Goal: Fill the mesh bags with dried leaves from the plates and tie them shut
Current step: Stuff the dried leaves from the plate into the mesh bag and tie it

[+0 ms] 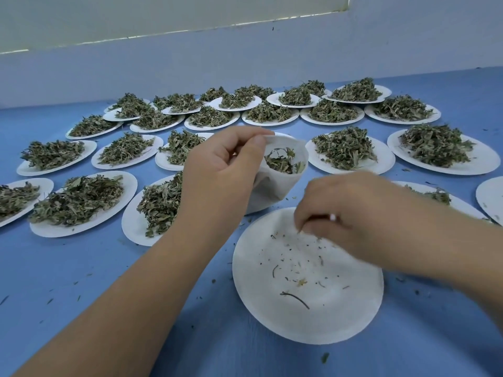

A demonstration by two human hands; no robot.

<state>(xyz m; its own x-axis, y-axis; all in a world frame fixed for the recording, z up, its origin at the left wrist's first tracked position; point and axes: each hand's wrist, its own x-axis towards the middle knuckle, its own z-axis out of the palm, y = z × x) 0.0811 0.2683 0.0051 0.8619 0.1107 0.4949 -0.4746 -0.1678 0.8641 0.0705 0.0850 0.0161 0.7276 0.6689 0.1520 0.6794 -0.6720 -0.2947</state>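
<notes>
Our left hand (217, 170) pinched the rim of the mesh bag (272, 186) between thumb and curled fingers, holding it up with its mouth open just beyond the near plate (299, 327). Dried leaves (283, 161) sat inside the bag, reaching fairly close to the mouth. Our right hand (353, 213) hung over the far part of that plate with fingers bunched downward, but it was blurred, and we could not tell whether it pinched anything. Only crumbs and a few stalks lay on the plate, so we judged this bag's filling nearly done. To finish it well, we would gather the scraps in small pinches, hold the mouth wide and tilted towards the working hand, and drop them low inside so nothing scatters onto the blue table (81, 289). We would leave slack fabric at the top for tying. Heaped plates (129, 191) waited all around
</notes>
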